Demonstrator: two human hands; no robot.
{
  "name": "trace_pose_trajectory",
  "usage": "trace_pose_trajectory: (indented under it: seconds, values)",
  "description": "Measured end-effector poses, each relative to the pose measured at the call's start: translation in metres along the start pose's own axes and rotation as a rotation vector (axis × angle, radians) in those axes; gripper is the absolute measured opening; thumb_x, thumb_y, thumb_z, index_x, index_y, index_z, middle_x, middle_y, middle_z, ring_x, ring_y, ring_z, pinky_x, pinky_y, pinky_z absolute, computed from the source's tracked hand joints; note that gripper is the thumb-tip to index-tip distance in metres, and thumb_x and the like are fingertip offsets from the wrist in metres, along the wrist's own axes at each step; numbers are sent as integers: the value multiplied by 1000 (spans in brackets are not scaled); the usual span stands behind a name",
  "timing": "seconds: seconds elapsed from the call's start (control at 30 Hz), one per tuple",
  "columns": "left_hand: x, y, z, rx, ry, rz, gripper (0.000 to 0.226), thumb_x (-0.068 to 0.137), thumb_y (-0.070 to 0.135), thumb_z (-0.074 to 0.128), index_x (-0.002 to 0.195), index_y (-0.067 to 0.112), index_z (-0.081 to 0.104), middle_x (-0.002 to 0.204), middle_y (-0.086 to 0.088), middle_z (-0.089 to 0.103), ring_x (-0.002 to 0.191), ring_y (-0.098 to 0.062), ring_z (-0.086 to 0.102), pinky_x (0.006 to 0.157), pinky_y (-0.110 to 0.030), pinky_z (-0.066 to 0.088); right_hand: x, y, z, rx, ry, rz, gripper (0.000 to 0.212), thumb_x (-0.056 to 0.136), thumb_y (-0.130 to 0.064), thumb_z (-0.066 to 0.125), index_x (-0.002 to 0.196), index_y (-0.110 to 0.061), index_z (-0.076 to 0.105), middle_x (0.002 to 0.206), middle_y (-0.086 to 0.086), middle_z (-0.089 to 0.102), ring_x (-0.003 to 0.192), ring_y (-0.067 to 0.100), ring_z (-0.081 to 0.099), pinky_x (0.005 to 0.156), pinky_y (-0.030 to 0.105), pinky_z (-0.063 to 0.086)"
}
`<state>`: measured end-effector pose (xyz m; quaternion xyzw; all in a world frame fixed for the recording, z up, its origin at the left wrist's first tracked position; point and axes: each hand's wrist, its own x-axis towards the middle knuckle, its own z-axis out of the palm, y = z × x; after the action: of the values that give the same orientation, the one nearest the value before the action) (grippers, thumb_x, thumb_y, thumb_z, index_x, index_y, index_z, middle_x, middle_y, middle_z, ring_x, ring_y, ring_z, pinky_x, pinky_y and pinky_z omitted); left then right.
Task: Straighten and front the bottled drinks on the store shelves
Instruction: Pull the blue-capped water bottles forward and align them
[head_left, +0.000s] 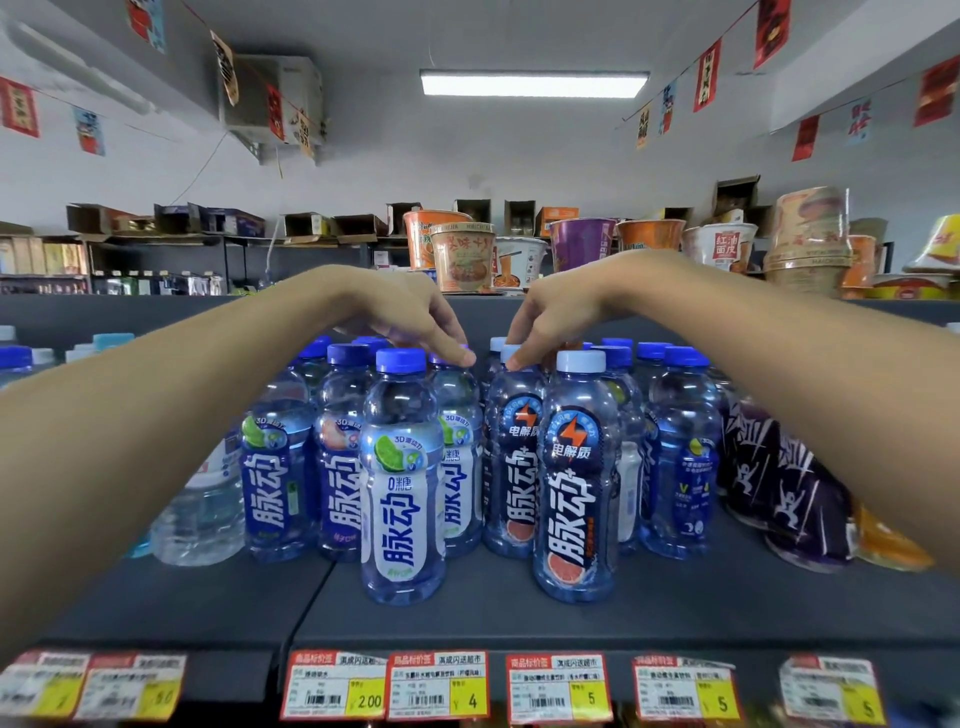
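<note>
Blue-capped drink bottles stand in rows on a dark shelf (483, 618). Two stand forward of the rest: a white-label lime bottle (402, 483) and a dark-label grapefruit bottle (575, 483) with a pale cap. My left hand (410, 314) reaches over from the left, and its fingertips pinch the cap of the second-row lime bottle (461, 467). My right hand (553, 312) comes from the right, with its fingers closed on the pale cap of the second-row grapefruit bottle (514, 467). Both caps are partly hidden under my fingers.
Clear water bottles (200, 512) stand at the left, and dark purple bottles (779, 483) at the right. Instant noodle cups (462, 257) line the shelf above. Price tags (439, 686) run along the front edge. Bare shelf lies in front of the two forward bottles.
</note>
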<state>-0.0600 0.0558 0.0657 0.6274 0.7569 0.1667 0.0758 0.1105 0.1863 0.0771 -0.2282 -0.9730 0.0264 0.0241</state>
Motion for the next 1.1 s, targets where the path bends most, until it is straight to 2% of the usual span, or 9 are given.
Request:
trace_pose_trajectory:
  seconds: [0.1,0.17,0.3,0.37,0.47,0.57,0.83,0.97,1.1]
  values:
    - [-16,3,-1,-23,49,12,61,76,64,69,122,24,70,122,3,69,110,-17,65,98,-34,52,-18,-2,1,-17,22,24,62,90,-65,59,136,-24,60,124,-3,63,106,18,62,83,30,52]
    - [-28,4,6,-16,158,84,49,82,62,66,117,28,72,118,2,71,109,-19,66,97,-37,54,-32,-5,9,-159,140,-13,67,89,-72,53,135,-25,60,110,-12,60,102,14,59,88,29,44]
    - [-52,-5,28,236,461,215,43,84,68,63,105,33,73,101,21,67,93,9,58,74,-10,38,-56,-4,36,-393,366,-80,68,90,-73,46,126,-18,65,75,-13,51,76,12,53,68,27,40]
    - [-63,-12,32,377,459,230,51,78,74,62,104,31,71,99,18,63,88,10,54,70,-7,34,-66,0,45,-454,351,-51,73,91,-73,44,132,-15,59,66,-11,46,76,16,50,66,30,39]
    - [-73,-16,30,381,395,141,53,73,76,62,107,36,69,86,24,60,75,7,58,66,-11,37,-74,7,46,-340,293,-32,64,95,-65,47,137,-18,53,72,-12,48,76,16,51,74,30,38]
    - [-74,-17,30,279,425,158,39,83,61,67,107,32,74,71,18,69,64,4,66,63,-17,43,-78,11,41,-222,307,-61,44,100,-55,47,129,-25,60,81,-20,50,72,-4,49,66,25,38]
    - [-77,-3,37,245,420,251,35,88,57,65,113,33,72,85,13,70,75,3,65,61,-8,42,-77,-1,43,-69,337,-196,30,98,-48,56,123,-32,66,89,-20,60,78,-5,55,64,20,38]
    - [-75,6,42,284,428,290,37,90,57,63,119,35,68,92,18,66,84,18,56,61,2,37,-77,-11,43,-92,313,-208,36,98,-52,53,128,-33,62,101,-9,67,87,7,62,72,29,45]
    - [-79,3,45,307,404,270,53,81,68,63,126,40,63,98,21,62,86,10,57,64,-5,35,-82,-6,46,-51,272,-172,60,84,-69,63,131,-33,55,110,-13,65,94,4,62,82,28,48]
